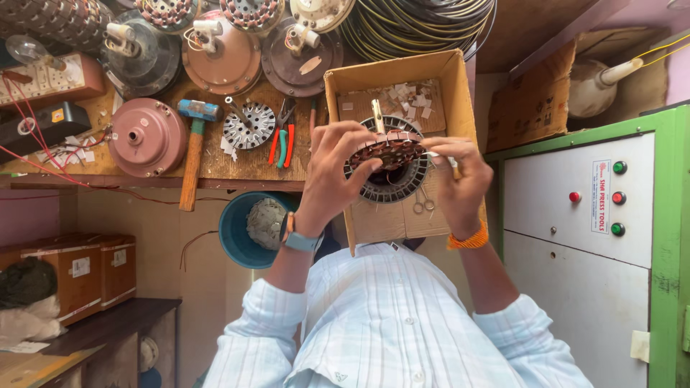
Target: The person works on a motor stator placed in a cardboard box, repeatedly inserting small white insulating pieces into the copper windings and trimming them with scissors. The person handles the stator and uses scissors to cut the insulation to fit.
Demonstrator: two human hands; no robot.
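My left hand (332,167), with a blue watch at the wrist, and my right hand (454,178), with an orange wrist band, both grip a round fan stator (392,154). It has copper windings and a dark laminated core. I hold it over an open cardboard box (460,93) on my lap. My left fingers curl over its left rim and my right fingertips pinch its right edge. Inside the box lie white paper scraps (406,93), small scissors (422,204) and a thin stick-like tool (376,113) that rises behind the stator.
A wooden bench (215,164) carries a blue-headed hammer (192,154), pliers (282,145), a bare stator core (248,126) and several fan motor housings (147,136). A wire coil (417,25) sits beyond the box. A blue bucket (237,231) is below; a green-framed cabinet (575,208) stands right.
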